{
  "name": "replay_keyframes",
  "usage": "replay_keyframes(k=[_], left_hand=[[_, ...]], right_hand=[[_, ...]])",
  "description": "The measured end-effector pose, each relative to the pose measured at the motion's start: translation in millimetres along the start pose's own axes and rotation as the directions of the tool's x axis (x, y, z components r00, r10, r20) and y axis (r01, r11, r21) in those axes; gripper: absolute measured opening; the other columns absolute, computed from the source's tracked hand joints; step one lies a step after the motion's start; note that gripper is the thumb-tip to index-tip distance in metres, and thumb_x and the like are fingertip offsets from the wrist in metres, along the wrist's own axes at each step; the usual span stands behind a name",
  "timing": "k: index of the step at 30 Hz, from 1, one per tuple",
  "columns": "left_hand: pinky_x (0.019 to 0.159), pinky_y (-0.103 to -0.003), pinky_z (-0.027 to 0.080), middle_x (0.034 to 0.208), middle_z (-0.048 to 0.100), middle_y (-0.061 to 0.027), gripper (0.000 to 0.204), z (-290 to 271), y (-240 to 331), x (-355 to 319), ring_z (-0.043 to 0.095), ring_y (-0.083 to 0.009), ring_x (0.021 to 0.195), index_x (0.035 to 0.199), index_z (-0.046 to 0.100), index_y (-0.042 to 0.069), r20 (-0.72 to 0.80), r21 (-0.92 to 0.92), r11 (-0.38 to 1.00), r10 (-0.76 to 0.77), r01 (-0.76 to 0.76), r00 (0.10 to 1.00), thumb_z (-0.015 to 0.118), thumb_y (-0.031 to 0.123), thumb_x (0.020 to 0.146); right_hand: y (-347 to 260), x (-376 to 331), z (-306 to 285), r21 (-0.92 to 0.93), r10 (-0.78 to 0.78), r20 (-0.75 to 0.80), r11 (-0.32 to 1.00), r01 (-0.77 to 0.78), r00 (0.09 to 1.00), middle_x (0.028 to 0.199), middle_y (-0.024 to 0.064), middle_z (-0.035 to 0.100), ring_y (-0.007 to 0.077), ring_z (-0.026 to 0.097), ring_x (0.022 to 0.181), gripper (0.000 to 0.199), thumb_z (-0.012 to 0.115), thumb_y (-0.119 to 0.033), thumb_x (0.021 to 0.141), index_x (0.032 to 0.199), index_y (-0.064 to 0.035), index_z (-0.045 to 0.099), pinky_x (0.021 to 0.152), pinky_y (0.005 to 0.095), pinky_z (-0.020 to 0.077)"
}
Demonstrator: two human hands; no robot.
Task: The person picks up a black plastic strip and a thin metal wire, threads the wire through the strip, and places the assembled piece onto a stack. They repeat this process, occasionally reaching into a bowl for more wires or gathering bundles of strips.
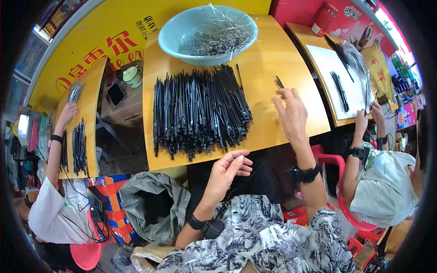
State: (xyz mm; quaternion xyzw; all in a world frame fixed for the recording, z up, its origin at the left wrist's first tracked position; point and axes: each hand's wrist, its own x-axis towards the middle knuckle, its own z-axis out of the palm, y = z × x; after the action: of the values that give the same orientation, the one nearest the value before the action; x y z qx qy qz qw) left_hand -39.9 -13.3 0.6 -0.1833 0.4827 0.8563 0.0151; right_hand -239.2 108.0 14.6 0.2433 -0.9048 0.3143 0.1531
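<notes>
Seemingly, reaching is the step in hand: the left hand (228, 174) hangs half-open, apparently empty, by the tabletop (273, 52); black slender strips (200, 113) lie heaped ahead, lower layers hidden; the right hand (291, 109), fingers apart, hovers beside short dark pieces (279, 82), contact unclear. Lifting them would call for a fine pinch. Beyond, a pale-blue bowl (172, 42) holds an indistinct wiry tangle (223, 38).

At ten o'clock the yellow wall panel (86, 34) bears large red characters (119, 41) with flowing red Latin letters (135, 55) beneath, and nearer eleven it carries small dark lettering (146, 27) in both scripts. Between one and two o'clock, a bold black-and-white mark (352, 12) stands on the pink wall panel (344, 27), near a red canister (326, 17) whose pale label (317, 30) is too small to read, while the yellow bag (384, 68) at two o'clock shows reddish characters (375, 60)
</notes>
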Motion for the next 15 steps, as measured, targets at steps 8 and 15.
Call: replay_keyframes(k=[8,15], left_hand=[[0.073,-0.026,0.050,0.094,0.059,-0.0102,0.032,15,-5,6,0.059,-0.0141,0.081,0.115,0.050,-0.004,0.115,-0.029,0.999,-0.027,0.031,0.993,0.046,0.019,0.093],[0.073,-0.027,0.051,0.091,0.060,-0.0104,0.032,18,-4,6,0.059,-0.0145,0.079,0.115,0.050,-0.004,0.108,-0.053,0.998,-0.026,0.032,0.994,0.047,0.018,0.093]], right_hand=[[-58,-12,18,0.217,-0.005,0.269,0.974,-0.056,0.963,0.077,0.0151,0.059,0.0318,0.058,0.071,0.028,0.067,-0.020,0.074,0.089,-0.0013,0.054,0.062,0.0389,0.0451],[-62,-11,18,0.219,-0.014,0.313,0.974,-0.058,0.950,0.074,0.0178,0.059,0.0313,0.058,0.065,0.023,0.062,-0.012,0.075,0.092,0.0017,0.054,0.061,0.0379,0.0471]])
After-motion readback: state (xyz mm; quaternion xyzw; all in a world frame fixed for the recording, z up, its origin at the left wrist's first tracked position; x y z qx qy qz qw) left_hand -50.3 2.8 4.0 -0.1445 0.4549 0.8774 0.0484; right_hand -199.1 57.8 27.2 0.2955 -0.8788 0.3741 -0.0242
